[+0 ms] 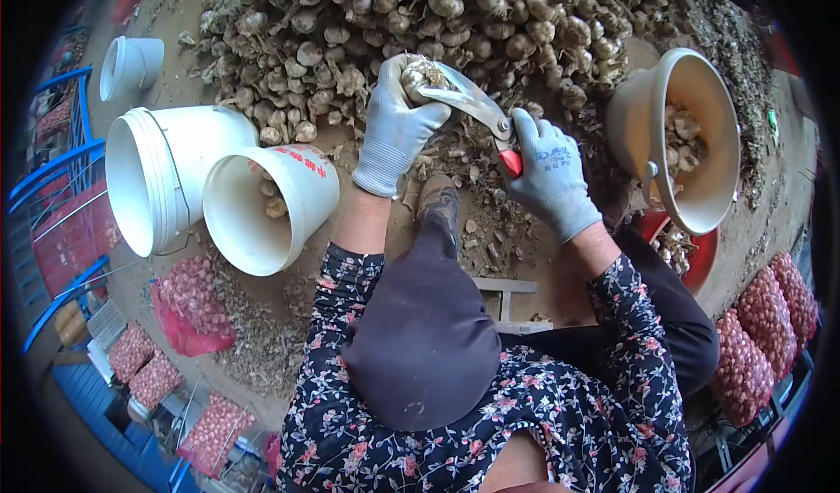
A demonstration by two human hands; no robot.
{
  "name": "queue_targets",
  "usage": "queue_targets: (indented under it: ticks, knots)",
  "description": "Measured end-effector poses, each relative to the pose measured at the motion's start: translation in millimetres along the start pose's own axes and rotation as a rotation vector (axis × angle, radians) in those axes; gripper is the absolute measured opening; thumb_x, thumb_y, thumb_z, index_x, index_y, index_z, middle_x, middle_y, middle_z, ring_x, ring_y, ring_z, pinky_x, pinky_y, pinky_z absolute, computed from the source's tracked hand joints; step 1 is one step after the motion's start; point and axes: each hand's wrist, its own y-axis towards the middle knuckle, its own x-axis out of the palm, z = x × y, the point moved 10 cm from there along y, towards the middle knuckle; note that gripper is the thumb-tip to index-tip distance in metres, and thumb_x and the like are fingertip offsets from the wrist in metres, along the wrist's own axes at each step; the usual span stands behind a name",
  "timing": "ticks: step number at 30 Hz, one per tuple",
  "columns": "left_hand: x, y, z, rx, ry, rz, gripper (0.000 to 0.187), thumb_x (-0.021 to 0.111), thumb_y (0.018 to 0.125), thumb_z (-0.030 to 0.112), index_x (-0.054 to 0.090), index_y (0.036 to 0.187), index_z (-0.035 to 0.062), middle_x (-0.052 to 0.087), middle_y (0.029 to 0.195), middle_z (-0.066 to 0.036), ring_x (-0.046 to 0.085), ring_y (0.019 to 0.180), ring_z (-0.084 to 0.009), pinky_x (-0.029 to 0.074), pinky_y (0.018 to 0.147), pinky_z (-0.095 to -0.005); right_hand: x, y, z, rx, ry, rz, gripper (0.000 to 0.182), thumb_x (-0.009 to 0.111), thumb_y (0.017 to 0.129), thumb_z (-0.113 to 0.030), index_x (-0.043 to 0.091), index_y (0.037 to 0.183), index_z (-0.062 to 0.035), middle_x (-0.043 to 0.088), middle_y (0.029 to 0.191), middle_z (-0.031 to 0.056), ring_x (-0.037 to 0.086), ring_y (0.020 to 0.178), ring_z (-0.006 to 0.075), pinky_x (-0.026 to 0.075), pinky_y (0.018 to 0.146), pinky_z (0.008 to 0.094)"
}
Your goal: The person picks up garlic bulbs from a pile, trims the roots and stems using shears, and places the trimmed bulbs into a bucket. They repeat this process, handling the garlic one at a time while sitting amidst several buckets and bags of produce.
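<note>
A garlic bulb (423,78) is held in my gloved left hand (398,112), fingers curled round it. My gloved right hand (551,167) grips the red handle of a pair of pruning shears (477,104). The shears' spread metal blades reach left to the bulb, overlapping it in this view. Just beyond both hands rises a big heap of garlic bulbs (516,25) with dry stalks.
At left, a white bucket (197,156) and a second bucket (306,182) with a few bulbs lie tipped. A cream bucket (626,117) with garlic leans at right beside a red basin (704,261). Net sacks of garlic (742,366) stand at lower right.
</note>
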Motion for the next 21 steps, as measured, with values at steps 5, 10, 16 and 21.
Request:
queue_targets:
  ticks: [5,10,16,21]
  knots:
    - [6.8,-2.8,3.9,0.038,0.419,-0.032,0.059,0.07,0.063,-0.001,0.049,0.118,0.0023,0.061,0.102,-0.008,0.061,0.089,-0.0147,0.051,0.08,-0.0274,31.7,5.9,1.8,-0.017,0.053,-0.133,0.061,0.065,0.076,-0.024,0.042,0.128,-0.0021,0.056,0.099,0.0183,0.056,0.094,0.0349,0.044,0.081,0.0447]
    - [-0.3,0.9,-17.6,0.026,0.488,-0.113,0.044,0.073,0.063,0.0,0.057,0.105,0.0022,0.066,0.092,-0.004,0.06,0.082,-0.0072,0.051,0.074,-0.023,69.2,7.7,0.7,-0.061,0.182,-0.224,0.033,0.063,0.075,-0.022,0.045,0.096,-0.0042,0.06,0.088,0.0199,0.061,0.086,0.037,0.049,0.073,0.0437]
    - [-2.4,3.1,-90.6,-0.202,0.216,-0.242,0.045,0.077,0.067,0.004,0.058,0.107,-0.0012,0.066,0.092,-0.005,0.062,0.081,-0.0091,0.052,0.072,-0.0229,118.6,3.9,16.2,0.089,0.297,-0.318,0.029,0.06,0.076,-0.02,0.047,0.094,-0.003,0.062,0.086,0.0238,0.061,0.087,0.0388,0.048,0.075,0.0463]
    - [6.9,-24.3,-106.6,-0.36,0.097,-0.243,0.047,0.08,0.068,0.009,0.058,0.108,-0.0024,0.066,0.093,-0.006,0.063,0.083,-0.0106,0.054,0.073,-0.0238,129.4,-30.2,36.5,0.242,0.318,-0.329,0.026,0.058,0.078,-0.018,0.047,0.096,-0.003,0.063,0.084,0.0242,0.062,0.084,0.0404,0.048,0.074,0.0493]
